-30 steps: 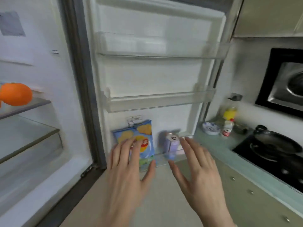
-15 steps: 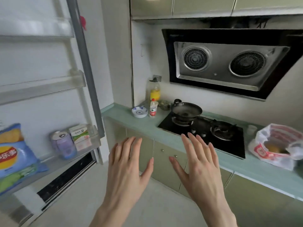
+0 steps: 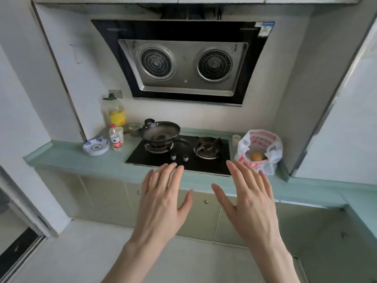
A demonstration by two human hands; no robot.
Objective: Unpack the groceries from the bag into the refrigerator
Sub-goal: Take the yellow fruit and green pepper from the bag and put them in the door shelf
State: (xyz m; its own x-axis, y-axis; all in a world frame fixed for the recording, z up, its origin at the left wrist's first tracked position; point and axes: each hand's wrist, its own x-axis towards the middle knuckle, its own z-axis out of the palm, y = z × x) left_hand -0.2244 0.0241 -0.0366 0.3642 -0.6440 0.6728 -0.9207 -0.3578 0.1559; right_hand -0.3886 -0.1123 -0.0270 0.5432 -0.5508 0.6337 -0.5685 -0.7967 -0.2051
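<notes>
Two hands are up in front, flat with fingers spread, holding nothing: the left hand [image 3: 161, 203] and right hand [image 3: 250, 203]. I think they are ready to grab more food. Past the right hand sits the bag [image 3: 260, 151], open, with an orange [image 3: 256, 156] inside.

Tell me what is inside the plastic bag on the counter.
Through the open mouth of the plastic bag one orange-coloured round fruit shows. Whatever else lies beside or below it is hidden by the bag's printed sides.
</notes>
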